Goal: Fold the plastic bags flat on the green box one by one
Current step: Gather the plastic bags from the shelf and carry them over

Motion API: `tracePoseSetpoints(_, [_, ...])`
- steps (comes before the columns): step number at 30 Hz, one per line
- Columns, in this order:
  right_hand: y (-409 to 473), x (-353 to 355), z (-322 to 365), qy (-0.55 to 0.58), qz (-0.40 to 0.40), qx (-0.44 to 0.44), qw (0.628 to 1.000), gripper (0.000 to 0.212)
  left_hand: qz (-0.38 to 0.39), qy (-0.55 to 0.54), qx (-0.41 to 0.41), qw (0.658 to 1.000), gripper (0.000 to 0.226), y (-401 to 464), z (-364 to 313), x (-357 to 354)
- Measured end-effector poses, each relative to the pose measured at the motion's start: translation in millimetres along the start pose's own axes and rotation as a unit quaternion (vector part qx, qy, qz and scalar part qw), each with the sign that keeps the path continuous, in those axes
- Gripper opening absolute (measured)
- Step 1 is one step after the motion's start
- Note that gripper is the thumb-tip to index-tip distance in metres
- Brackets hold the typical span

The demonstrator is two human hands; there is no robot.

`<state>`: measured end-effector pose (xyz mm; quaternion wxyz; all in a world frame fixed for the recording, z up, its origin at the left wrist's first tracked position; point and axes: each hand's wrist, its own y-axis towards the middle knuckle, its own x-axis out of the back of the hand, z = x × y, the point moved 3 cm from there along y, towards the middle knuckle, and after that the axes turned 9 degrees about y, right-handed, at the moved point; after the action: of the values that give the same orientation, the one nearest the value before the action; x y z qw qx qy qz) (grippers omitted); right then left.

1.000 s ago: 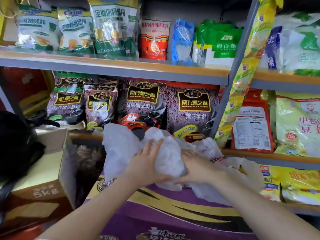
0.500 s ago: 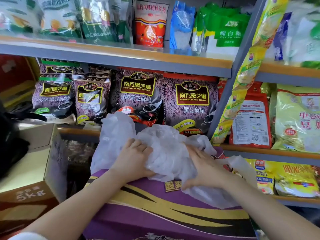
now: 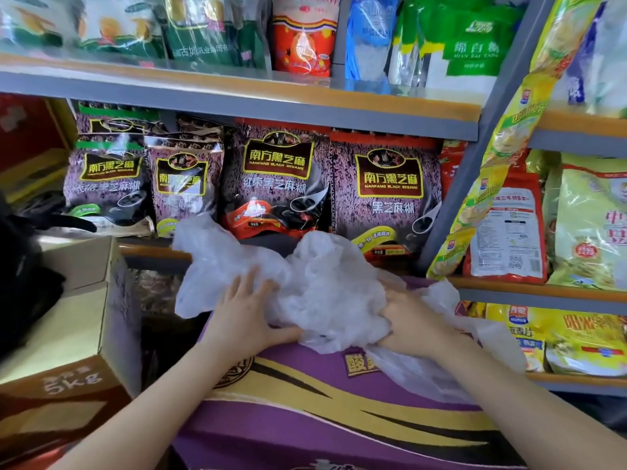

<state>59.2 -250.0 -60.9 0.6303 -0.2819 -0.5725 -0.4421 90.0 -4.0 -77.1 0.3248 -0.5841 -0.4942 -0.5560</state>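
behind plastic bags (image 3: 325, 293): packs (image 3: 386, 195) reading "nanfang black sesame".

A crumpled heap of translucent plastic bags (image 3: 325, 293) is carried on the far end of a purple box (image 3: 332, 422) (banded with gold and black stripes). Behind it, black sesame packets (image 3: 386, 195) are stood upright along a grey-edged shelf (image 3: 237, 103).

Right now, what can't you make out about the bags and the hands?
- Head view: how many plastic bags are in the crumpled heap; the layers overlap.
- Right hand fingertips, buried under plastic.
- The purple box's lower part, cut off by the bottom edge.
- Top-shelf packets, blurred labels.
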Motion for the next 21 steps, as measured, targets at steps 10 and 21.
tracePoseSetpoints(10, [-6.9,0.1,6.2,0.29,-0.131,-0.14,0.938,0.104,0.004,-0.237,0.057,0.97,0.067,12.9,-22.5,5.8])
tracePoseSetpoints(21, [-26.4,0.2,34.2,-0.072,0.026,-0.134,0.988,0.074,0.013,-0.152,0.018,0.988,0.075,-18.0,-22.3,-3.0])
